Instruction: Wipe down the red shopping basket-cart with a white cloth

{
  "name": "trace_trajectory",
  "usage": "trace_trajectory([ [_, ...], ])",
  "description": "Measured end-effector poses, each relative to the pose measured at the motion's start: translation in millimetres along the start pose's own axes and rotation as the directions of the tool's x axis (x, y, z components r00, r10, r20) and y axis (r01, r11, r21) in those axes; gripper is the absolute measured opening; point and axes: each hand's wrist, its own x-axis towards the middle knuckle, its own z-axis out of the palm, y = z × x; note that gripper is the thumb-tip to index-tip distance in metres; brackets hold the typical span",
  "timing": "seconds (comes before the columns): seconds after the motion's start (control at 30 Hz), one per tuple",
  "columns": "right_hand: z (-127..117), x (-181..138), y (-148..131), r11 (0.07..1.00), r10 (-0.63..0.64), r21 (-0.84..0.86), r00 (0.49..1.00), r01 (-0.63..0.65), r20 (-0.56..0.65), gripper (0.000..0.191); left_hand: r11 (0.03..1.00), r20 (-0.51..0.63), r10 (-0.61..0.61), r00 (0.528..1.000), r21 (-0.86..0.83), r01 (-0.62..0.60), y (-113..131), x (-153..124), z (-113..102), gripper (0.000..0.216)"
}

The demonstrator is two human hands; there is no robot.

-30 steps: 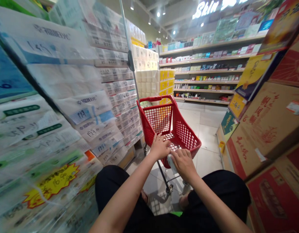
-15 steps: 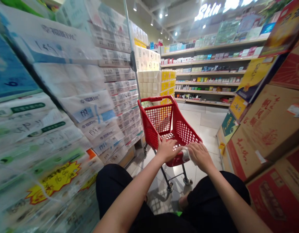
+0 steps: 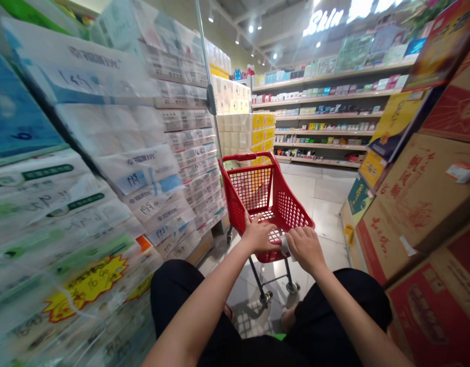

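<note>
A small red plastic shopping cart (image 3: 294,206) stands in front of my knees, its near end toward me. My left hand (image 3: 259,235) rests on the near rim with its fingers spread over the basket and its thumb toward the right. Beside it my right hand (image 3: 306,248) curls over the near handle, closed on a crumpled white wipe (image 3: 284,245) that is pressed against the red plastic. Most of the wipe is hidden under my fingers. The basket floor shows its lattice.
Stacked packs of tissue paper (image 3: 143,168) wall off the left side, with a metal pole (image 3: 204,51) in front. Cardboard cartons (image 3: 421,188) are piled on the right. Shelves of small boxed goods (image 3: 322,109) line the back, beyond a tiled floor (image 3: 326,209).
My right hand has moved left along the handle with the wipe, and its fingers are more curled. My left hand stays on the rim, shifted slightly left.
</note>
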Motion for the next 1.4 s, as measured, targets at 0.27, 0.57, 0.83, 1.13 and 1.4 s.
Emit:
trace_trajectory([
  [0.27,-4.7,6.2,-26.1,0.994,-0.077,0.079,0.997,0.076,0.014,0.034,0.995,0.041,0.097,0.994,-0.027,-0.096,-41.6,-11.0,-16.5,0.064],
  [0.57,6.3,11.5,10.2,0.983,-0.109,0.144,0.994,0.110,-0.016,0.036,0.989,0.042,0.140,0.989,-0.052,-0.138,-71.2,-11.0,-21.8,0.061],
  [0.83,7.7,8.5,-6.8,0.984,0.013,0.178,0.999,-0.006,-0.040,0.036,0.997,0.056,0.073,0.996,-0.014,-0.072,-50.5,-3.1,-12.1,0.051],
  [1.13,15.3,18.5,-75.2,0.941,-0.186,0.281,0.982,0.188,-0.035,0.032,0.997,0.076,0.083,0.994,-0.005,-0.083,-55.0,-8.3,-10.6,0.037],
  [1.4,12.5,6.7,12.6,0.981,-0.106,0.158,0.994,0.110,-0.035,0.034,0.994,0.037,0.078,0.996,-0.085,-0.075,-52.2,-8.3,-15.3,0.048],
])
